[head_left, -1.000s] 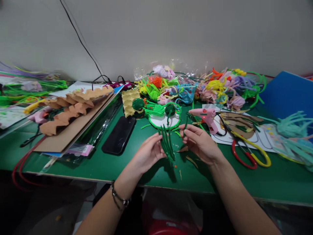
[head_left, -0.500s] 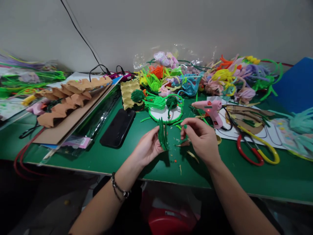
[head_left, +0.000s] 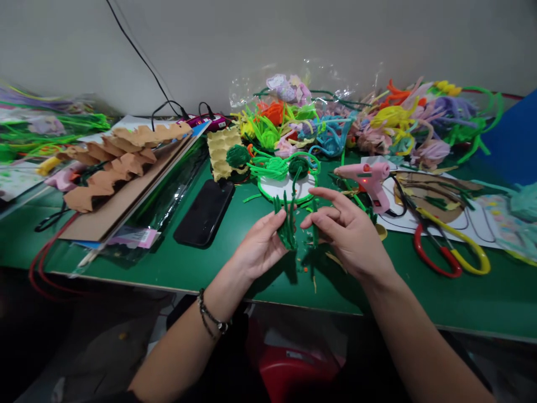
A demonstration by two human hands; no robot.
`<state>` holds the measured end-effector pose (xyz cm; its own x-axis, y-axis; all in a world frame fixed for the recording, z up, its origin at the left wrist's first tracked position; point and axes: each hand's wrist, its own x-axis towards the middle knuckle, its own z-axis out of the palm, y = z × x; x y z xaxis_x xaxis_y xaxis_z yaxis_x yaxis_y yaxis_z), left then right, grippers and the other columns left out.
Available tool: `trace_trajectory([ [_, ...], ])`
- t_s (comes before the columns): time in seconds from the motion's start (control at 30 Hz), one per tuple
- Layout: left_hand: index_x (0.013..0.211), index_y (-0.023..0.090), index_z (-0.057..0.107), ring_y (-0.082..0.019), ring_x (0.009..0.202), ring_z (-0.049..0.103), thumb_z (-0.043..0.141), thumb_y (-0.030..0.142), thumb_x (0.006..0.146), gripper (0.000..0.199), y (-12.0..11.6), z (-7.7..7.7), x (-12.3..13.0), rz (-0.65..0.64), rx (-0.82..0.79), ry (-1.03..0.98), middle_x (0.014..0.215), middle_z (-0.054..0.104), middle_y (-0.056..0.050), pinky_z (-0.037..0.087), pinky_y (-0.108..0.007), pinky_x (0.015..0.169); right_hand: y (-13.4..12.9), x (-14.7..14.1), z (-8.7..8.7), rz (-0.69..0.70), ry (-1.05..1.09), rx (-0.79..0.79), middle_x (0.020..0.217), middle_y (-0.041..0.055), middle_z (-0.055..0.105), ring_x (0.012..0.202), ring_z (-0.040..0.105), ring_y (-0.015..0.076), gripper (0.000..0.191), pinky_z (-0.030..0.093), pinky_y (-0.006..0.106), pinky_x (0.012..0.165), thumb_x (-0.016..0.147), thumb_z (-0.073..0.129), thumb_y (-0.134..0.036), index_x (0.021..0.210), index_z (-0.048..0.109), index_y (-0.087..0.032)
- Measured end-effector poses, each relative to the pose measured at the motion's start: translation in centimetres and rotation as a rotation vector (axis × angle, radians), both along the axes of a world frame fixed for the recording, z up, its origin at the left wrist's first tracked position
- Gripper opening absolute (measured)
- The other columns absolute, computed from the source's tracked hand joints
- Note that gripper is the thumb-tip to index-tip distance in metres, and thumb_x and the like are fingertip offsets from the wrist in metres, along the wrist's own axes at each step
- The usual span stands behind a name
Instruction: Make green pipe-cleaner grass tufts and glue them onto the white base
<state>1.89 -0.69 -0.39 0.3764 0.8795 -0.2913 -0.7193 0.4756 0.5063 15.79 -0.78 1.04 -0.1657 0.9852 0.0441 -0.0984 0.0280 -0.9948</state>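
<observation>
My left hand is closed around a small bunch of dark green pipe cleaner pieces, which stand upright from the fingers. Just right of it, my right hand pinches a single dark green strip between thumb and fingers, its index finger stretched out. The two hands are close but apart. Behind them lies a white disc edged in bright green, with green coiled pieces on top. A pink glue gun lies beyond my right hand, its small light glowing red.
A black phone lies left of my hands. Scissors with red and yellow handles are on the right. Further left are cardboard and egg-carton strips. Colourful pipe cleaners are heaped against the wall.
My right hand now holds a long green strip upright, and its index finger has stretched out. My left hand still holds the bunch. The whole view has shifted slightly.
</observation>
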Motion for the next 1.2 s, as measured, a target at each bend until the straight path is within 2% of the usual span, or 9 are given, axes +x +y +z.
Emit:
trace_trajectory([
  [0.07,0.077,0.011,0.064,-0.007,0.052,0.059,0.059,0.012,0.075,0.006,-0.1,-0.1,-0.1,-0.038,0.053,-0.029,0.062,0.064,-0.001,0.045,-0.014,0.047,-0.1,0.0,0.2,0.025,0.051,-0.028,0.064,-0.0038,0.064,0.046,0.046,0.0029,0.029,0.037,0.015,0.043,0.073,0.061,-0.025,0.1,0.054,-0.018],
  [0.17,0.078,0.011,0.065,-0.008,0.054,0.06,0.064,0.013,0.07,0.009,-0.2,-0.3,-0.3,-0.087,0.075,-0.025,0.064,0.065,-0.001,0.046,-0.015,0.049,-0.1,0.1,0.3,0.102,0.107,-0.039,0.065,-0.0026,0.063,0.05,0.051,0.0035,0.011,0.041,0.016,0.047,0.073,0.061,-0.026,0.08,0.057,-0.017],
  [0.33,0.072,0.011,0.064,-0.008,0.054,0.06,0.069,0.012,0.064,0.01,-0.1,-0.5,-0.5,-0.077,0.045,0.002,0.062,0.064,0.001,0.048,-0.015,0.051,-0.1,0.9,0.6,0.138,0.124,0.0,0.08,-0.0014,0.064,0.059,0.055,0.0043,0.011,0.045,0.017,0.054,0.07,0.065,-0.025,0.065,0.059,-0.018],
  [0.4,0.07,0.011,0.064,-0.007,0.054,0.06,0.07,0.012,0.063,0.009,-0.1,-0.5,-0.4,-0.066,0.03,0.008,0.062,0.064,0.002,0.048,-0.015,0.051,-0.1,1.3,0.9,0.179,0.11,0.006,0.078,-0.0014,0.063,0.059,0.054,0.0042,0.011,0.045,0.016,0.054,0.068,0.067,-0.024,0.062,0.06,-0.018],
  [0.53,0.069,0.01,0.064,-0.007,0.054,0.059,0.073,0.017,0.06,0.015,-0.2,-0.6,-0.1,-0.09,0.033,0.028,0.061,0.063,0.001,0.048,-0.016,0.051,-0.2,1.4,1.3,0.24,0.137,-0.03,0.065,-0.0021,0.062,0.052,0.052,0.0035,0.013,0.043,0.015,0.048,0.067,0.068,-0.024,0.06,0.061,-0.017],
  [0.77,0.07,0.011,0.063,-0.003,0.045,0.053,0.074,0.018,0.059,0.017,-0.3,-0.5,0.0,-0.109,0.026,0.043,0.054,0.06,0.003,0.036,-0.01,0.038,-0.2,1.0,1.1,0.245,0.171,-0.114,0.067,-0.0018,0.063,0.05,0.052,0.0009,0.011,0.044,0.011,0.048,0.067,0.068,-0.021,0.062,0.061,-0.015],
  [0.87,0.07,0.011,0.063,-0.004,0.046,0.054,0.076,0.019,0.057,0.02,-0.3,-0.4,0.0,-0.111,0.037,0.047,0.056,0.061,0.002,0.037,-0.01,0.038,-0.2,0.9,0.9,0.272,0.161,-0.135,0.065,-0.0022,0.062,0.05,0.052,0.0008,0.012,0.044,0.011,0.048,0.068,0.068,-0.021,0.061,0.06,-0.014],
  [1.0,0.07,0.011,0.064,-0.006,0.049,0.058,0.079,0.021,0.052,0.025,-0.4,-0.4,0.1,-0.126,0.069,0.043,0.057,0.064,0.001,0.045,-0.013,0.045,-0.3,0.9,1.2,0.278,0.17,-0.146,0.064,-0.0027,0.061,0.05,0.052,0.0005,0.014,0.044,0.011,0.048,0.067,0.068,-0.022,0.061,0.058,-0.014],
  [1.2,0.07,0.011,0.063,-0.007,0.052,0.059,0.076,0.02,0.056,0.021,-0.4,-0.5,0.1,-0.13,0.099,0.068,0.059,0.064,0.001,0.047,-0.015,0.049,-0.4,1.0,1.6,0.263,0.179,-0.138,0.063,-0.0036,0.058,0.048,0.05,-0.0001,0.019,0.042,0.01,0.045,0.067,0.068,-0.025,0.061,0.054,-0.014],
])
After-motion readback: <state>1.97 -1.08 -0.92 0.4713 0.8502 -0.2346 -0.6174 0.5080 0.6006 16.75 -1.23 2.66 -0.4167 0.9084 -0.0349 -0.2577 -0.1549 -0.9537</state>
